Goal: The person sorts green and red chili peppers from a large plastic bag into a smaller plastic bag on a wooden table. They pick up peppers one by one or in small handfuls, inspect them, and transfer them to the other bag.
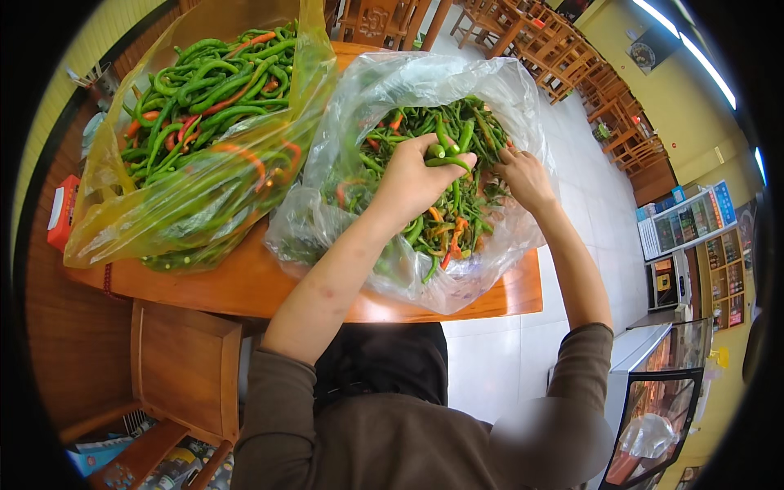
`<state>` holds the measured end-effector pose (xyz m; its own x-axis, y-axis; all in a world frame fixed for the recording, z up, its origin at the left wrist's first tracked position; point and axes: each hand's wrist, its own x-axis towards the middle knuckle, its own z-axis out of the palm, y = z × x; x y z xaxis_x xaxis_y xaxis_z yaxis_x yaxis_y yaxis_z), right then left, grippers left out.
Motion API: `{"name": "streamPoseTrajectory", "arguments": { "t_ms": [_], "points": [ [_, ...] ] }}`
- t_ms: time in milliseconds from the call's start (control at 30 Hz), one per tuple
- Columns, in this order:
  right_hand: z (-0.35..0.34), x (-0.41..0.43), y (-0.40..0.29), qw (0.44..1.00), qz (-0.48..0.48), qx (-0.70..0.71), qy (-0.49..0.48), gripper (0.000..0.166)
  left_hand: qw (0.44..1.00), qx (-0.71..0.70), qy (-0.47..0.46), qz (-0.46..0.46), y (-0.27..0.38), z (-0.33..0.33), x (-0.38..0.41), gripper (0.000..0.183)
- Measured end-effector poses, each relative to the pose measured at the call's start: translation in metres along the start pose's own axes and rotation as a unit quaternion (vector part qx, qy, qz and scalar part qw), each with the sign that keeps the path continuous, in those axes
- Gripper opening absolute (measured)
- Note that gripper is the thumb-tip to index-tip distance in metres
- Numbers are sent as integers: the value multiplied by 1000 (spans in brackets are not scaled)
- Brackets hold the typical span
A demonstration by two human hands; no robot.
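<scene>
Several green chili peppers (450, 149) are gripped in my left hand (411, 174), above an open clear plastic bag (422, 76). My right hand (523, 179) reaches over that bag's right side, its fingertips down among the contents; whether they pinch anything is hidden. Inside lie small green peppers, stems and some wilted orange and red peppers (450, 236). To the left stands a yellow translucent plastic bag (177, 214), open at the top and heaped with long green peppers (214, 79), a few red and orange ones mixed in.
Both bags rest on a wooden table (373, 306). A wooden chair (184, 361) stands close on my left, and a red box (63, 211) sits beyond the yellow bag. Wooden chairs and tables (569, 55) line the far floor. A glass-fronted display cabinet (655, 404) is at right.
</scene>
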<state>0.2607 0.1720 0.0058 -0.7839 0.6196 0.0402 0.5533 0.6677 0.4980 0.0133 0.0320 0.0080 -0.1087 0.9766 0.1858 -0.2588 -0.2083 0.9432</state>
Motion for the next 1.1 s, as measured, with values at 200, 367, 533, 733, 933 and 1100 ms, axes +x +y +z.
{"name": "streamPoseTrajectory", "arguments": {
  "t_ms": [200,367,533,733,933,1100],
  "points": [
    [-43,-10,-7,975,61,183,112,9,1000,10,-6,-20,5,-1,0,27],
    [-82,-22,0,835,214,501,83,29,995,-92,-37,-12,2,2,-2,27],
    [-118,-18,-15,769,210,603,40,29,995,-63,-74,36,-2,4,1,24],
    [-148,2,-56,768,169,618,15,27,991,-47,-118,36,0,9,-6,40],
    [-153,10,-57,697,171,695,33,24,985,-106,-124,64,-6,3,0,49],
    [-140,10,-51,702,190,671,144,22,978,-111,-147,100,0,2,-4,53]
  ]
}}
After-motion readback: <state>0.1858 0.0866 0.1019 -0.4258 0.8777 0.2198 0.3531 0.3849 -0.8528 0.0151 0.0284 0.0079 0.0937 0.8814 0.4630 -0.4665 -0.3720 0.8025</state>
